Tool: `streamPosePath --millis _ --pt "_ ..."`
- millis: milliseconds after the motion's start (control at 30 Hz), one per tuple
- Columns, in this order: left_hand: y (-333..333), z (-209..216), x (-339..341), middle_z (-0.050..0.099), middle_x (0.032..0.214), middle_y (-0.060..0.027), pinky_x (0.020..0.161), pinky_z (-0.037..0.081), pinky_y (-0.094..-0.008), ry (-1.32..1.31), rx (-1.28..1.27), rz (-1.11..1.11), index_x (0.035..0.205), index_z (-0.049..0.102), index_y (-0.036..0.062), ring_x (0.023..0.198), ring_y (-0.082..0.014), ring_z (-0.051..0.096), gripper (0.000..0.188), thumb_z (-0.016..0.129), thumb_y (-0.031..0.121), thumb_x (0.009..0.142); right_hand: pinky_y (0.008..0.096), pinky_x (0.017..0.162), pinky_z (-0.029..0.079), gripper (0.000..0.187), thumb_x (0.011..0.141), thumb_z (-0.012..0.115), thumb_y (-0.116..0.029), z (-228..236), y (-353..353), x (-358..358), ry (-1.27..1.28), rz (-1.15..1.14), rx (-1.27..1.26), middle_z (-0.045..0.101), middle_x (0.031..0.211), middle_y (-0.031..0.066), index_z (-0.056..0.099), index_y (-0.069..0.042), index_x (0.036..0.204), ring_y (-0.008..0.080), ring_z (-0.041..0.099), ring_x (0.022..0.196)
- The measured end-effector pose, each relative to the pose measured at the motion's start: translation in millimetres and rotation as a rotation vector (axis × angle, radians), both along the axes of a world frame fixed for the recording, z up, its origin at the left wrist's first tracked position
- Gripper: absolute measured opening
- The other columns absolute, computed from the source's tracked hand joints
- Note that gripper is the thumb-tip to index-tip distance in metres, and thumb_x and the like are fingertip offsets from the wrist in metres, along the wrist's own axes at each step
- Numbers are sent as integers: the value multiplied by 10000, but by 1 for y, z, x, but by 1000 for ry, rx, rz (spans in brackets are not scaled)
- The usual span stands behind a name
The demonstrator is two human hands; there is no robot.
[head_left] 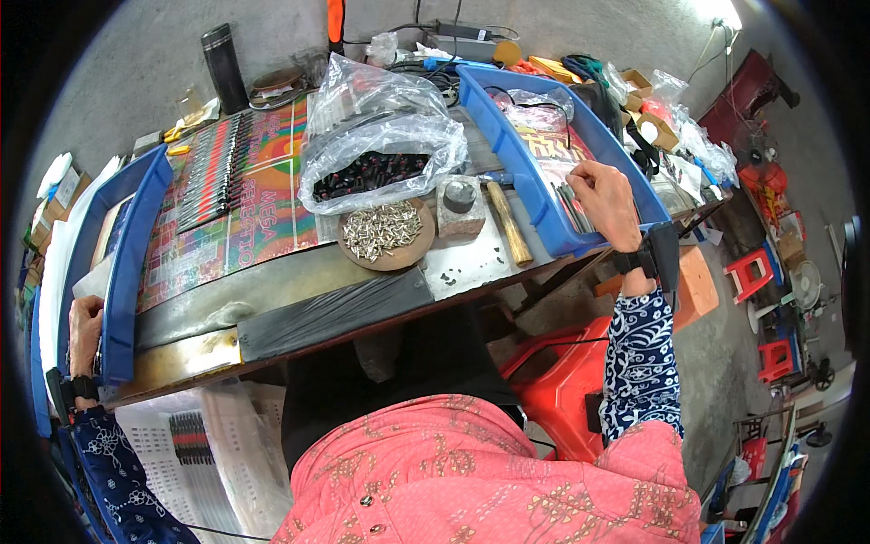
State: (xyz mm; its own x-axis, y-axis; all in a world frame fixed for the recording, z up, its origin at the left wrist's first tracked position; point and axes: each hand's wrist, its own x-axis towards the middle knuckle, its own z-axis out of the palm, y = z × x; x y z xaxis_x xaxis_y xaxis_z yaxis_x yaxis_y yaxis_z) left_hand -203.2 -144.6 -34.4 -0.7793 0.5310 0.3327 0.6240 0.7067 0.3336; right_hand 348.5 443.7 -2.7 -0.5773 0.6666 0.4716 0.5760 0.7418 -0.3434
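My right hand (605, 204) is inside the right blue bin (489, 122), its thumb and fingers pinched together. Thin grey metal strips (573, 210) lie under those fingers; whether one is gripped I cannot make out. Over at the far left, my left hand (86, 326) reaches into the left blue bin (136, 245). Its fingers are curled against a pale flat piece (92, 279), and what they hold is hidden. Between the bins lies a row of slim tools (217, 172) with red and black parts. A clear plastic bag (385, 131) holds small black parts (372, 175).
A round dish (422, 238) of small silver metal pieces (381, 231) stands near the bench edge. Beside it are a metal block (460, 222) and a wooden-handled hammer (509, 225). A black flask (224, 68) stands behind. Below are a red stool (566, 390) and a white basket (154, 435).
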Motion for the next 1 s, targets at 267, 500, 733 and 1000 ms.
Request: streamPosePath --millis 267,500,733,1000 --pt "-18 -10 -23 576 866 -163 753 455 -387 175 -122 43 892 613 -40 810 -292 575 195 688 117 806 422 834 498 244 814 662 -190 -11 48 9 -269 62 -16 689 930 206 710 -18 980 365 649 940" --pt "-26 -16 -27 573 878 -192 762 449 -413 244 -173 28 900 587 -44 840 -331 571 173 660 91 821 433 867 497 306 807 649 -180 -18 75 10 -427 150 -2 687 989 215 696 -44 1077 373 645 974" --pt "-31 -22 -40 603 832 -199 721 483 -402 232 -113 6 893 585 -51 781 -339 606 120 637 40 833 416 761 506 293 749 714 -152 -12 73 6 -472 117 -144 690 873 167 674 -54 1022 329 667 862" --pt "-24 -18 -32 567 787 -217 676 446 -443 315 -184 -9 843 570 -60 743 -366 567 158 643 77 814 356 553 437 262 739 699 -26 -8 64 8 -318 157 -112 582 612 104 552 -17 956 222 585 575"
